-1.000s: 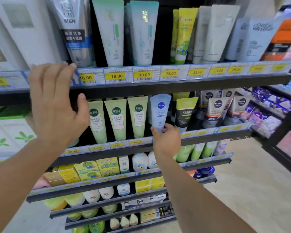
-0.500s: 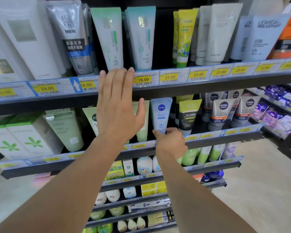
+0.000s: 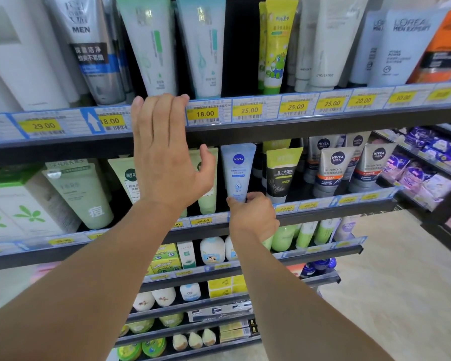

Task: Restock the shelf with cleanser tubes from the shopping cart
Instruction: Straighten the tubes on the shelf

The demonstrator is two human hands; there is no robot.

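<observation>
The step in hand appears to be seating a light blue Nivea cleanser tube (image 3: 238,171) in its slot on the second shelf (image 3: 331,217), cap end down. The right hand (image 3: 253,216) pinches the tube at its lower end, thumb and fingertips curled round the cap just above the shelf's price-label strip (image 3: 206,220). The left hand (image 3: 164,152) is spread, fingers straight and close together, raised in front of the upper shelf edge (image 3: 297,128); whether the fingertips touch that edge or merely hover before it cannot be told. The tube stands nearly upright between a pale green tube (image 3: 208,183) on its left and a yellow-green and black men's tube (image 3: 283,173) on its right, close to both. To do this well, the person should probably keep the pinch low, press the cap flat behind the strip, and turn the logo squarely outward before letting go. A release while the tube leans could tip it against a neighbour, since such tubes are top-heavy on a narrow cap. The free hand could steady the green tubes if they crowd the slot. The shopping cart is out of view.
</observation>
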